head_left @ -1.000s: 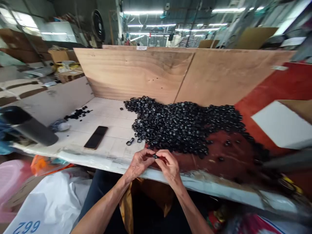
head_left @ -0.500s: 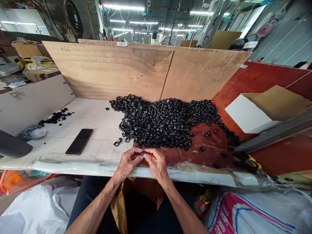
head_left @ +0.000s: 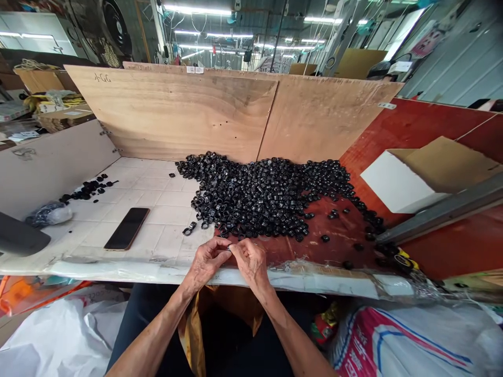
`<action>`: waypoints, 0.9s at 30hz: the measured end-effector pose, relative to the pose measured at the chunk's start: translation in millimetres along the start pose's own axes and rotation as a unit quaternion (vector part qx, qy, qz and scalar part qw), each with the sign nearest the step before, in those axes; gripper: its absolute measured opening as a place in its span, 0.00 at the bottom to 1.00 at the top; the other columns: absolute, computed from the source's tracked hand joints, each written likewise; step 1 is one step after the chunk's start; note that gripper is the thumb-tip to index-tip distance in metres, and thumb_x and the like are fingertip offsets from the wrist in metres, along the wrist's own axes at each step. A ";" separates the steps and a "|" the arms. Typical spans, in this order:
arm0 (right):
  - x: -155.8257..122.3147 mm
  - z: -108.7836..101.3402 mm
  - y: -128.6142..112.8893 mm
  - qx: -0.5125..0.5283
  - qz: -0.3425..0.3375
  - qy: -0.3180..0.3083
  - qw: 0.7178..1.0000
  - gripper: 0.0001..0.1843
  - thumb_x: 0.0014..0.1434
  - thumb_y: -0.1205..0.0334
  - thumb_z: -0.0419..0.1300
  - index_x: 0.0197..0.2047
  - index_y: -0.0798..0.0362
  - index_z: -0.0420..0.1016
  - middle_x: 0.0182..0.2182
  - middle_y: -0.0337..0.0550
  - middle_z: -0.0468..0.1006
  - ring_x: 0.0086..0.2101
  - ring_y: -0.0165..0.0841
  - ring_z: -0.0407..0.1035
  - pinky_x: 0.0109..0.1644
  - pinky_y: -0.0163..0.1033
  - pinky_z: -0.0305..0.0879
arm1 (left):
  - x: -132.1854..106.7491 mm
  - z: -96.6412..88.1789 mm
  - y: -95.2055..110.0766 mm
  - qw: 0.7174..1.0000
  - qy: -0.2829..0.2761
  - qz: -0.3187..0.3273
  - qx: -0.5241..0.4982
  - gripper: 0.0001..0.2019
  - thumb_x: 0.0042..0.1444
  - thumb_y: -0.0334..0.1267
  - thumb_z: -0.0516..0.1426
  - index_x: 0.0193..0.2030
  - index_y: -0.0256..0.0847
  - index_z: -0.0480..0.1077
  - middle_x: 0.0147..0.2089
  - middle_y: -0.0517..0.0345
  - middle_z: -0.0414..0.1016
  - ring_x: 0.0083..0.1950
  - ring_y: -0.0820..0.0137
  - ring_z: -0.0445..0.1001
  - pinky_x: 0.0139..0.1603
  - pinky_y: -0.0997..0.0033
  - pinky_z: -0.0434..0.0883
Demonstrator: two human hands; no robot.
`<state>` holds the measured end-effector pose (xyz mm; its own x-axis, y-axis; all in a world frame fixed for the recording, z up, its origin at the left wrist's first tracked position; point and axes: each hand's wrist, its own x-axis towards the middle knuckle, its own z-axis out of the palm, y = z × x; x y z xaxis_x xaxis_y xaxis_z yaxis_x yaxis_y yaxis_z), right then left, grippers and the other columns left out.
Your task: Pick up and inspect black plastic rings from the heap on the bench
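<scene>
- Head view: both hands meet at the near edge of the table (head_left: pixel 157 209), just in front of the big pile.
- The left hand (head_left: pixel 206 262) and the right hand (head_left: pixel 249 262) each close a fingertip grip on one small black ring (head_left: pixel 229 249), held between them just above the table edge. Most of the ring is hidden by the fingers.
- Plywood boards (head_left: pixel 176 112) wall in the table at the back, and a pale panel and a red board close its sides, so the top works like a shallow bin. It holds a wide pile of black rings (head_left: pixel 259 196) that spreads from the white tiled part onto the red part.
- A clear plastic bag (head_left: pixel 49 213) at the far left holds more dark pieces, and a small loose heap (head_left: pixel 86 189) lies just behind it.
- A cardboard box (head_left: pixel 416 175) rests against the red board on the right, and its inside cannot be seen.
- A phone (head_left: pixel 127 229) lies flat on the tiles left of the hands, and a joined pair of rings (head_left: pixel 190 228) sits alone between the phone and the pile.
- A white sack (head_left: pixel 58 335) and a printed woven sack (head_left: pixel 412 340) sit below the table edge. What they hold does not show.
- Half a second ago the ring showed plainly between the fingertips. Now the fingers have closed further over it.
- The hands have stayed at the same spot on the edge, and the pile, phone and bag have not moved.
</scene>
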<state>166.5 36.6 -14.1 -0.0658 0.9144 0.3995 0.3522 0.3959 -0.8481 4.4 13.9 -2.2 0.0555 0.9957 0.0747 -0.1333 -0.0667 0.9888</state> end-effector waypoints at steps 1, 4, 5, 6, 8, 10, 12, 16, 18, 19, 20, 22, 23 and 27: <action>-0.9 -1.2 -0.7 0.021 -0.001 -0.004 1.000 0.13 0.65 0.51 0.61 0.37 0.53 0.78 0.25 0.39 0.76 0.26 0.31 0.70 0.32 0.34 0.66 | 0.1 0.2 -0.2 1.000 -0.001 -0.007 -0.014 0.14 0.56 0.43 0.68 0.45 0.38 0.77 0.42 0.54 0.82 0.42 0.66 0.80 0.47 0.67 0.77; -2.7 -4.7 -2.2 0.053 -0.031 -0.041 0.997 0.15 0.65 0.54 0.60 0.50 0.53 0.79 0.34 0.43 0.81 0.32 0.33 0.74 0.35 0.35 0.69 | 0.6 0.0 -1.2 0.999 0.000 -0.014 -0.038 0.16 0.55 0.44 0.69 0.46 0.38 0.77 0.43 0.54 0.82 0.42 0.66 0.80 0.46 0.67 0.77; -2.9 -5.1 -2.2 0.043 -0.037 -0.045 0.997 0.13 0.66 0.55 0.59 0.44 0.53 0.80 0.31 0.42 0.80 0.30 0.33 0.73 0.35 0.35 0.68 | 0.6 -0.3 -1.6 0.999 0.003 -0.014 -0.035 0.16 0.55 0.43 0.69 0.46 0.38 0.77 0.42 0.54 0.82 0.42 0.66 0.80 0.46 0.68 0.77; -2.9 -5.0 -2.0 0.026 -0.037 -0.041 0.998 0.14 0.67 0.54 0.58 0.36 0.53 0.80 0.26 0.41 0.77 0.27 0.32 0.71 0.33 0.35 0.66 | 0.6 -0.7 -2.0 0.999 0.006 -0.014 -0.029 0.15 0.55 0.43 0.69 0.46 0.38 0.77 0.41 0.54 0.81 0.41 0.67 0.80 0.45 0.69 0.76; -2.7 -3.9 -1.6 -0.003 -0.023 -0.017 1.000 0.22 0.69 0.53 0.56 0.24 0.52 0.74 0.18 0.37 0.70 0.22 0.30 0.65 0.29 0.35 0.62 | 0.5 -1.5 -2.8 1.000 0.013 -0.012 -0.017 0.15 0.55 0.42 0.69 0.46 0.38 0.77 0.39 0.56 0.80 0.39 0.69 0.78 0.42 0.72 0.75; -2.4 -3.2 -2.2 -0.004 -0.018 -0.002 1.000 0.23 0.69 0.52 0.55 0.24 0.51 0.73 0.18 0.37 0.70 0.22 0.30 0.64 0.29 0.35 0.61 | 0.2 -2.1 -3.4 1.000 0.017 -0.009 -0.011 0.15 0.55 0.42 0.68 0.46 0.38 0.77 0.37 0.57 0.79 0.37 0.71 0.77 0.40 0.73 0.74; -2.2 -4.2 -4.1 0.013 -0.018 -0.005 1.000 0.21 0.69 0.52 0.55 0.27 0.51 0.76 0.20 0.37 0.72 0.23 0.30 0.66 0.30 0.34 0.61 | -0.2 -2.0 -3.2 1.000 0.020 -0.006 -0.010 0.15 0.55 0.42 0.68 0.45 0.38 0.77 0.36 0.58 0.79 0.36 0.71 0.77 0.39 0.73 0.74; -2.0 -9.4 -8.9 0.026 -0.022 -0.013 0.999 0.18 0.66 0.53 0.59 0.27 0.51 0.76 0.20 0.37 0.72 0.23 0.30 0.66 0.30 0.34 0.62 | 0.1 -0.7 -0.8 1.000 0.018 -0.004 -0.014 0.14 0.55 0.42 0.68 0.45 0.39 0.77 0.37 0.57 0.80 0.36 0.70 0.79 0.41 0.71 0.76; -2.5 -10.0 -9.1 0.041 -0.036 -0.023 0.998 0.11 0.64 0.54 0.61 0.37 0.51 0.80 0.28 0.40 0.78 0.27 0.32 0.70 0.33 0.35 0.66 | 0.7 -0.4 0.5 1.000 0.011 0.000 -0.014 0.14 0.56 0.43 0.67 0.45 0.39 0.77 0.38 0.57 0.81 0.37 0.68 0.80 0.42 0.69 0.77; -3.2 -9.4 -8.7 0.050 -0.039 -0.032 0.997 0.11 0.64 0.55 0.61 0.42 0.51 0.80 0.31 0.41 0.80 0.29 0.33 0.72 0.34 0.35 0.68 | 0.8 -0.4 0.8 1.000 0.005 0.003 -0.011 0.13 0.56 0.43 0.67 0.45 0.39 0.77 0.39 0.56 0.82 0.38 0.67 0.80 0.43 0.68 0.78; -4.4 -8.2 -8.2 0.057 -0.035 -0.036 0.997 0.11 0.65 0.55 0.60 0.44 0.51 0.80 0.33 0.43 0.81 0.30 0.34 0.74 0.35 0.35 0.69 | 0.5 -0.7 1.1 1.000 0.000 0.008 -0.002 0.13 0.57 0.44 0.67 0.45 0.39 0.77 0.40 0.55 0.82 0.39 0.66 0.81 0.44 0.67 0.78; -8.3 -5.2 -8.2 0.055 -0.008 -0.038 0.998 0.11 0.66 0.54 0.58 0.42 0.51 0.79 0.31 0.42 0.81 0.29 0.33 0.73 0.33 0.35 0.68 | -2.3 -1.7 1.2 0.999 -0.007 0.026 0.033 0.12 0.59 0.43 0.65 0.45 0.40 0.77 0.41 0.54 0.82 0.41 0.65 0.81 0.45 0.65 0.79; -10.9 -4.0 -9.2 0.048 0.010 -0.035 0.998 0.12 0.67 0.54 0.58 0.39 0.51 0.78 0.29 0.41 0.80 0.27 0.33 0.72 0.32 0.34 0.66 | -5.1 -2.4 1.3 0.997 -0.010 0.042 0.064 0.11 0.60 0.43 0.64 0.46 0.40 0.77 0.42 0.54 0.81 0.42 0.65 0.81 0.47 0.65 0.78; -23.0 -6.0 -20.9 0.005 0.067 -0.037 0.997 0.22 0.71 0.52 0.53 0.26 0.50 0.68 0.20 0.35 0.70 0.23 0.30 0.64 0.29 0.34 0.60 | -23.4 -3.7 1.9 0.974 -0.035 0.116 0.192 0.11 0.64 0.39 0.61 0.51 0.43 0.77 0.50 0.51 0.80 0.52 0.62 0.78 0.57 0.61 0.74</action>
<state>166.3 6.8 -3.4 -0.0873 0.9629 0.2552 0.3530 0.2695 -0.8959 -0.8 -9.3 -2.6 0.1367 0.9447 0.2980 0.2293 -0.3229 0.9183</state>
